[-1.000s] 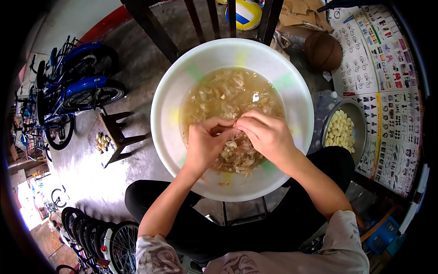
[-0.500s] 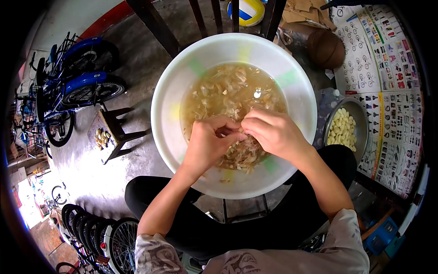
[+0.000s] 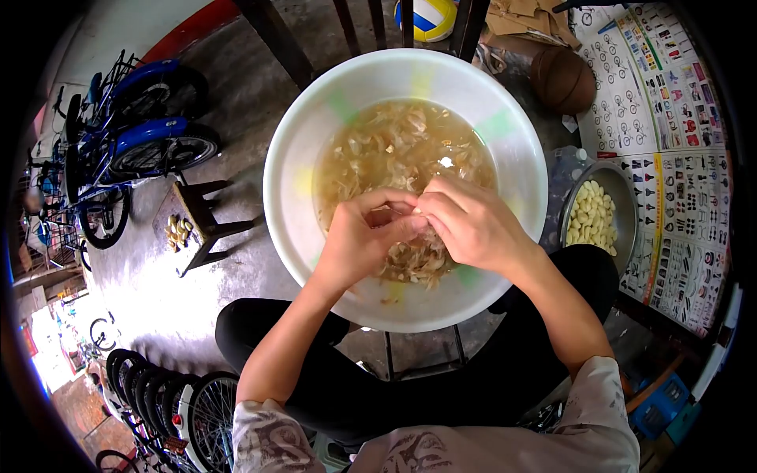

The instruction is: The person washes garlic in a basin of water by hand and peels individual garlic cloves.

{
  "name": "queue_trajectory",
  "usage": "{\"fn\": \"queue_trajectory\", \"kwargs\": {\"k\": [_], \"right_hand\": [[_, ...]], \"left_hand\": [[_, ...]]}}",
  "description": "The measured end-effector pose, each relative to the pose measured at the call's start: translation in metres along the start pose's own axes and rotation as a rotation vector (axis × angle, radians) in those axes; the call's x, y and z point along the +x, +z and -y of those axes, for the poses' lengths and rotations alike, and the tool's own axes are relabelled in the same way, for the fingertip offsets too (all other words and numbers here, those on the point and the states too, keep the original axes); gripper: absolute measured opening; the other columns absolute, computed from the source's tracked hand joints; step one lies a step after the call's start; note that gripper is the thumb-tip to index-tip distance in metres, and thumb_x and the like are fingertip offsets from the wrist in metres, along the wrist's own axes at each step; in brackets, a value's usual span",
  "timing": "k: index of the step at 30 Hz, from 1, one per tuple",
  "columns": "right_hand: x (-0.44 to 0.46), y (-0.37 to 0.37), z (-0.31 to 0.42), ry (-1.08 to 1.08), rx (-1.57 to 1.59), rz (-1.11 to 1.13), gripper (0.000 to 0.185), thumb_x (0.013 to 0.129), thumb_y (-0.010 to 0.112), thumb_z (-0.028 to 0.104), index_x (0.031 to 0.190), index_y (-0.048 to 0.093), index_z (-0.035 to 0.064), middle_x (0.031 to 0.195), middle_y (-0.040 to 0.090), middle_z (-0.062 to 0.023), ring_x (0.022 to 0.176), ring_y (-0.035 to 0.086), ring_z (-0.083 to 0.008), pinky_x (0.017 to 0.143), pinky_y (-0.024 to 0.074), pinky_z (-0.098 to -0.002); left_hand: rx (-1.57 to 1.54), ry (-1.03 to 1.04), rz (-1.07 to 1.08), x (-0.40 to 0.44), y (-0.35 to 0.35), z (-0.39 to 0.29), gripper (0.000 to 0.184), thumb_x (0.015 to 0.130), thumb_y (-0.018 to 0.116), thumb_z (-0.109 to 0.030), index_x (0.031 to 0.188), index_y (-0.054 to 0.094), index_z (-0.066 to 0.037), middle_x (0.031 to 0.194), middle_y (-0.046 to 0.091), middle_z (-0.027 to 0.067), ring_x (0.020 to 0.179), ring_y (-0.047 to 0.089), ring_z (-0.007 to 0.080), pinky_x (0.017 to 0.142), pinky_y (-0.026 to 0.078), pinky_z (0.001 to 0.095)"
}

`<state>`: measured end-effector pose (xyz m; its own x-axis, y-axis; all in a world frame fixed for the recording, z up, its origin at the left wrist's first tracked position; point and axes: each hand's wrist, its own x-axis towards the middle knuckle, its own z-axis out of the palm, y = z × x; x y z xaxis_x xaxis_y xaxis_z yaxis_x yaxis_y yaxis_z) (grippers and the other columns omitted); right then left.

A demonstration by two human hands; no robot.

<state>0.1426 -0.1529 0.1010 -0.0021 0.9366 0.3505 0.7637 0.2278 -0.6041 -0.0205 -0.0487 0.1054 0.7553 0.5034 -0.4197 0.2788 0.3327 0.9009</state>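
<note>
Left hand (image 3: 355,236) and right hand (image 3: 471,219), grips narrow, are pinching a small pale piece (image 3: 417,210), mostly hidden, from both sides, presumably for fine control, above a round white plastic basin (image 3: 293,150) of cloudy brownish water (image 3: 436,135).

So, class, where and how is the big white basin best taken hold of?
The white basin is probably best held by its rim at two opposite points, left and right, coming from outside. It is wide and round, and holds murky liquid with papery skins, so balanced support should limit spilling. The far side looks close to dark slats, making it awkward.
</note>
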Motion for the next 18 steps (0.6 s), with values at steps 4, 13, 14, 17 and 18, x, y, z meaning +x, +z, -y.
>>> {"fn": "queue_trajectory", "kwargs": {"k": [4,13,14,17,18], "right_hand": [[0.001,-0.001,0.001,-0.031,-0.052,0.013,0.014,0.079,0.067,0.003,0.089,0.057,0.003,0.087,0.054,-0.007,0.073,0.06,-0.024,0.058,0.0506,-0.0353],[0.002,0.001,-0.002,-0.046,-0.038,-0.057,0.019,0.076,0.069,0.001,0.087,0.055,0.004,0.085,0.054,-0.0062,0.071,0.059,-0.023,0.057,0.0497,-0.0349],[0.002,0.002,-0.001,-0.026,-0.004,-0.077,0.019,0.076,0.069,0.0,0.087,0.055,0.0043,0.083,0.054,-0.0061,0.07,0.059,-0.0229,0.057,0.0497,-0.0351],[-0.003,0.01,-0.001,0.032,0.084,-0.084,0.02,0.075,0.069,-0.001,0.087,0.054,0.005,0.082,0.055,-0.0057,0.07,0.059,-0.0226,0.057,0.0497,-0.0351],[-0.005,0.012,-0.002,0.072,0.137,-0.074,0.02,0.075,0.068,-0.001,0.087,0.054,0.0053,0.081,0.055,-0.0053,0.07,0.06,-0.0223,0.057,0.0499,-0.0349]], "left_hand": [[-0.275,-0.077,-0.019,0.0,-0.005,0.007,0.021,0.091,0.065,-0.003,0.112,0.062,0.001,0.104,0.066,0.0089,0.097,0.065,0.016,0.084,0.056,0.0299],[-0.036,0.158,0.035,0.004,-0.006,0.007,0.02,0.092,0.065,-0.006,0.112,0.065,-0.002,0.105,0.062,0.0033,0.097,0.061,0.0121,0.084,0.052,0.0278],[0.054,0.217,0.04,0.004,-0.007,0.008,0.019,0.092,0.065,-0.006,0.111,0.066,-0.003,0.106,0.062,0.0026,0.097,0.06,0.0117,0.085,0.051,0.0286],[-0.291,0.115,-0.03,0.0,-0.002,0.012,0.018,0.093,0.065,-0.008,0.111,0.064,-0.005,0.104,0.06,0.0021,0.096,0.059,0.0109,0.086,0.048,0.0281],[-0.292,0.116,-0.029,0.002,-0.001,0.015,0.018,0.093,0.065,-0.008,0.111,0.064,-0.005,0.104,0.06,0.0021,0.096,0.059,0.0109,0.086,0.048,0.0281]]}}
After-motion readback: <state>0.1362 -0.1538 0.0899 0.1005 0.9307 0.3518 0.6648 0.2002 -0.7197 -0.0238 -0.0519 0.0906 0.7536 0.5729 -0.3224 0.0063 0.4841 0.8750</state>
